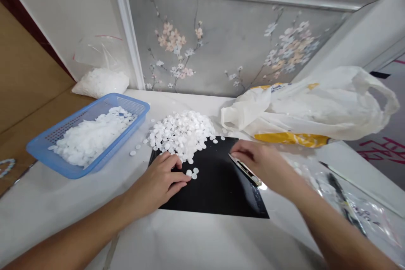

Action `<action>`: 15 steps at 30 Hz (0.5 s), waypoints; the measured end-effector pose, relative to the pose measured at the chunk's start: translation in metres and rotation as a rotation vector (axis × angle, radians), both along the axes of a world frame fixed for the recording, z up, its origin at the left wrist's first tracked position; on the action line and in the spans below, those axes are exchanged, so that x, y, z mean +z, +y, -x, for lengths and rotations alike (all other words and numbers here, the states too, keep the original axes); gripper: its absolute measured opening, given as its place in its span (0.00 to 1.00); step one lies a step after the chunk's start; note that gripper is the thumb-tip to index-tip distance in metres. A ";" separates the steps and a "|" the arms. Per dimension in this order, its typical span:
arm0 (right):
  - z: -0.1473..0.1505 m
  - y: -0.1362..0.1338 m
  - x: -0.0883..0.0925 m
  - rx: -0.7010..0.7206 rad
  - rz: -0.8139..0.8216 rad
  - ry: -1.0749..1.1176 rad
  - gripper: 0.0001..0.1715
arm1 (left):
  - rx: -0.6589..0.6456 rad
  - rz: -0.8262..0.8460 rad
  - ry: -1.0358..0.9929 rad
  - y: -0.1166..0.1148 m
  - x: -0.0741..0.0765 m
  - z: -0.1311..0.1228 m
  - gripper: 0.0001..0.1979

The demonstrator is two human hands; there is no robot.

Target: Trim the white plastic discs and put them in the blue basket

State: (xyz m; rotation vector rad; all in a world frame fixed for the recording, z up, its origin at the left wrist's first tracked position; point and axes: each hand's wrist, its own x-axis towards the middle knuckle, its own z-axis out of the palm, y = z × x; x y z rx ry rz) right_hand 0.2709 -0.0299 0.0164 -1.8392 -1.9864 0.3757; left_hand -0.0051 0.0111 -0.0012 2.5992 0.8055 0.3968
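Note:
A black mat (218, 190) lies on the white table, with a heap of small white round discs (182, 130) at its far left corner. My left hand (161, 181) rests on the mat's left part, fingers curled, tips beside two or three loose discs (192, 173). My right hand (264, 162) is on the mat's right edge, closed on a slim metal blade tool (245, 169) that points toward the discs.
A blue plastic basket (47, 152) holding white discs stands at the left. Behind it lies a clear bag of discs (101, 81). A crumpled white and yellow plastic bag (310, 109) sits at the right, with clear bags and a dark pen (343, 202) nearer me.

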 end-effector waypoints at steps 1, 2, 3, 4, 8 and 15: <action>0.014 0.000 -0.005 0.035 -0.049 0.094 0.08 | -0.016 0.011 -0.004 0.001 0.000 0.001 0.09; 0.027 0.000 -0.011 0.062 -0.083 0.162 0.08 | -0.025 0.021 -0.013 0.001 0.001 0.001 0.08; 0.038 0.000 -0.018 0.091 -0.092 0.206 0.08 | -0.027 0.030 -0.024 0.002 0.001 0.002 0.06; 0.048 0.000 -0.025 0.114 -0.103 0.242 0.09 | -0.023 0.037 -0.033 0.003 0.001 0.002 0.05; 0.065 0.000 -0.045 0.192 -0.089 0.337 0.11 | 0.029 0.012 -0.057 0.005 -0.002 0.000 0.04; 0.063 0.004 -0.044 0.225 -0.021 0.344 0.07 | -0.034 -0.104 -0.026 0.003 -0.005 -0.003 0.06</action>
